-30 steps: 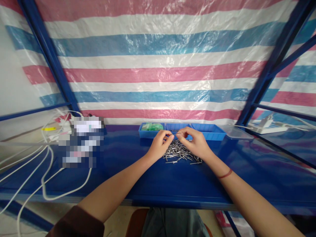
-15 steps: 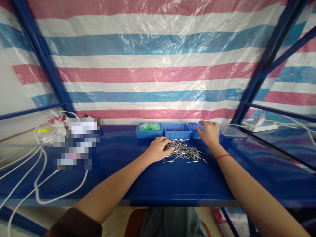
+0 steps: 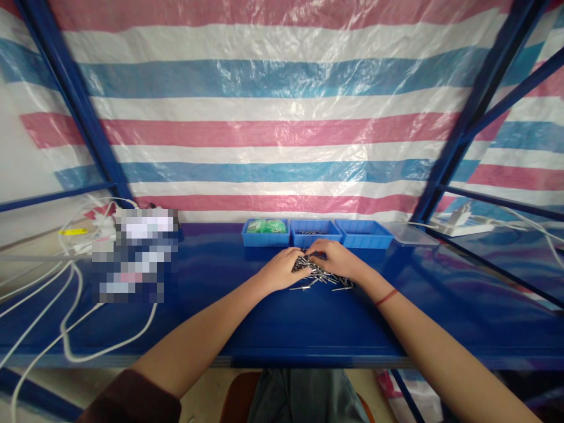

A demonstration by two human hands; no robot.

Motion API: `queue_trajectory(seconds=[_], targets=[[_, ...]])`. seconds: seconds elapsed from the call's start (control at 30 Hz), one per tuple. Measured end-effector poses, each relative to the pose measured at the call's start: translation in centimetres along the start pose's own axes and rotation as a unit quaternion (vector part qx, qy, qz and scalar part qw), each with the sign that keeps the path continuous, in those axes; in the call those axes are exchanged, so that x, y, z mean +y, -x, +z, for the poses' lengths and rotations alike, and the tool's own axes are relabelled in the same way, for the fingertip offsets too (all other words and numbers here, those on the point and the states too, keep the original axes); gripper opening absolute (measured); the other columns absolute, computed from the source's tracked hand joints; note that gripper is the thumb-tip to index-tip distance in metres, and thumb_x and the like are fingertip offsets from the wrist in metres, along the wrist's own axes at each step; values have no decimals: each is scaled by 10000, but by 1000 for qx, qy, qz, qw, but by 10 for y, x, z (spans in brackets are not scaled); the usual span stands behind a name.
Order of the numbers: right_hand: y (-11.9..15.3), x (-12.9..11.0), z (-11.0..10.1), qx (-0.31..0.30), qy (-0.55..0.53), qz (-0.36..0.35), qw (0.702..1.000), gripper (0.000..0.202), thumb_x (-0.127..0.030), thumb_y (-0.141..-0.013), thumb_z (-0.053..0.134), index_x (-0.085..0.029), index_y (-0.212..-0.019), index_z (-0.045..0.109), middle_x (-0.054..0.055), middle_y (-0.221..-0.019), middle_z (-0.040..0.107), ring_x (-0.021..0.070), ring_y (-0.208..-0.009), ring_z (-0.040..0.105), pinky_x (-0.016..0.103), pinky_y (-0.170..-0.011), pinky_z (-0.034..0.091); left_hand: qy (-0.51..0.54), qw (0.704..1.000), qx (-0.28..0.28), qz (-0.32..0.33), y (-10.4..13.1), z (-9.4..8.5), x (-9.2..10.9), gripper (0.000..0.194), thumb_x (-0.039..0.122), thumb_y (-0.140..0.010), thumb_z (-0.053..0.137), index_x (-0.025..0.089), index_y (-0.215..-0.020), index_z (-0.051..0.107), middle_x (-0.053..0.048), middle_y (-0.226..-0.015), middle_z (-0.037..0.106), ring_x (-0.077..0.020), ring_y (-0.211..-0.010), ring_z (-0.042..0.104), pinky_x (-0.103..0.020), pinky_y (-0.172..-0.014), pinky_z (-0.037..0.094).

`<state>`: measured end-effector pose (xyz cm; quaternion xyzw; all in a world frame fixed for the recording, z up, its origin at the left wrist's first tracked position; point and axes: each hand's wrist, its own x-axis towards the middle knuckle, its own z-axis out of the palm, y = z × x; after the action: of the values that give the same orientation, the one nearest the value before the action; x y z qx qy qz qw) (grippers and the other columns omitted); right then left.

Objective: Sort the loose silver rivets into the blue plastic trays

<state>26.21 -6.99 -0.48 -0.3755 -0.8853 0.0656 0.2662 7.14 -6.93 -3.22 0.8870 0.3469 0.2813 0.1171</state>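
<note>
A pile of silver blind rivets [image 3: 324, 276] lies on the blue tabletop in front of me. My left hand [image 3: 284, 269] rests against the pile's left side, its thumb apart from its curved fingers. Over the top and right of the pile is my right hand [image 3: 335, 258], palm down. Its fingers bend toward the rivets with a gap beside the thumb; no rivet shows in its grasp, though the fingertips are partly hidden. Behind the pile, the middle blue bin [image 3: 315, 239] holds some rivets. To its right stands another blue bin [image 3: 366, 240], its inner floor visible.
Green plastic packets fill the left blue bin [image 3: 265, 239]. A clear lid [image 3: 416, 234] lies to the right of the bins. White cables [image 3: 70, 311] loop over the table's left side, near a blurred-out area. Blue frame posts [image 3: 467, 117] rise at both sides.
My right hand has moved left and toward me, from above the right bin to the pile of blind rivets. My left hand stays nearly still at the pile's left side.
</note>
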Motion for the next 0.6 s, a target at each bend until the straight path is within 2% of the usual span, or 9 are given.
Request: queue_trajectory(seconds=[0.13, 0.3, 0.47, 0.6], targets=[[1, 0, -2, 3, -34, 6, 999, 205, -128, -764, 534, -182, -870, 701, 66, -889, 696, 183, -806, 623, 335, -772, 470, 17, 1000, 13, 4, 0, 0, -2, 249, 332, -804, 604, 172, -994, 583, -102, -1081, 611, -233, -1045, 571, -391, -933, 440], [1, -6, -2, 21, -129, 62, 990, 171, -261, -819, 536, -164, -816, 678, 44, -813, 691, 163, -753, 612, 316, -723, 471, 24, 999, 21, 1, 0, -2, 1, 208, 318, -810, 594, 183, -969, 601, -80, -1026, 616, -222, -1001, 572, -376, -903, 446], [-2, -10, -3, 76, -218, 79, 970, 266, -400, -818, 563, -155, -813, 664, 57, -811, 686, 171, -770, 612, 326, -721, 475, 70, 994, 83, -5, -5, -6, 8, 178, 317, -867, 519, 189, -898, 638, -54, -954, 653, -188, -928, 600, -324, -868, 449], [-4, -13, 0, 109, -289, 86, 947, 298, -431, -754, 642, -156, -866, 660, 60, -829, 684, 170, -777, 615, 336, -744, 481, 95, 988, 116, -24, -6, -8, 11, 220, 304, -883, 488, 169, -806, 644, -36, -831, 646, -166, -814, 603, -287, -773, 460]])
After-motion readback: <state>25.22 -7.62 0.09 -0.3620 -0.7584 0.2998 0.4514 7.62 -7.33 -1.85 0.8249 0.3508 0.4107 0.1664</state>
